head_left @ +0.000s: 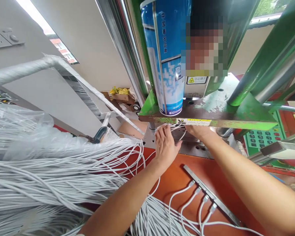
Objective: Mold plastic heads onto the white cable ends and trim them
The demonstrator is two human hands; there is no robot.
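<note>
Four plugs (206, 198) sit along the bar (225, 209), nearest. Beyond, cables (184, 135) run between the left hand (166, 144) and right hand (199, 131), below the plate (236, 122). Whether either hand grips them cannot be told: right fingertips are hidden. Keep cables parallel, and fingers clear of the plate's underside.

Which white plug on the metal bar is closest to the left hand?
The top-left plug, first in the slanting row on the metal bar. The other three plugs sit lower right, farther from the left hand.
</note>
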